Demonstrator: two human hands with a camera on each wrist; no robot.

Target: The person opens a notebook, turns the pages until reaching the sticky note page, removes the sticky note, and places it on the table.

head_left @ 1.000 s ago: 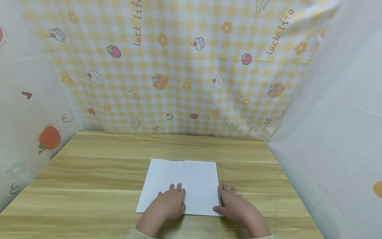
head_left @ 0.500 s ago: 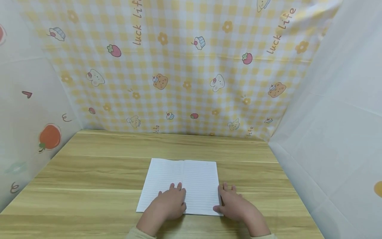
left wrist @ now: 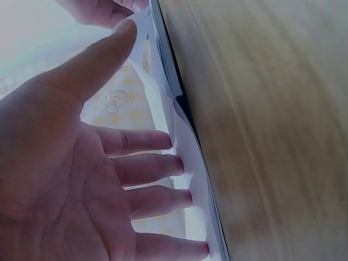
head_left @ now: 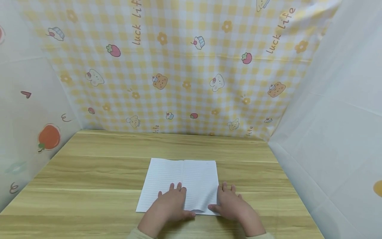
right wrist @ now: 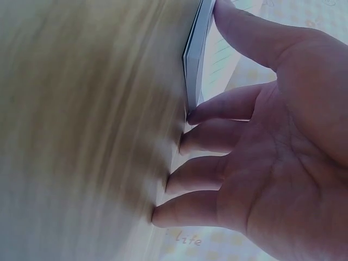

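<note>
An open lined notebook [head_left: 199,179] lies on the wooden table in front of me. My left hand [head_left: 170,202] rests across its left page near the fold, fingers spread. In the left wrist view the left fingertips touch the paper, and the left thumb [left wrist: 109,51] reaches over to a raised page edge [left wrist: 140,32]. My right hand [head_left: 231,200] sits at the notebook's right side. Its fingers [right wrist: 206,174] touch the table beside the edge, while its thumb lies on the near right corner. Between the thumbs, the near edge of the right page bulges up slightly.
The wooden table [head_left: 98,179] extends on both sides of the notebook. Behind it hangs a yellow checked curtain [head_left: 179,66] with cartoon prints. White sheets [head_left: 334,116] close off the left and right sides.
My left thumb has swung out to the right along the notebook's near edge. The right thumb has shifted slightly left, and the right page's near edge has lifted into a small bulge.
</note>
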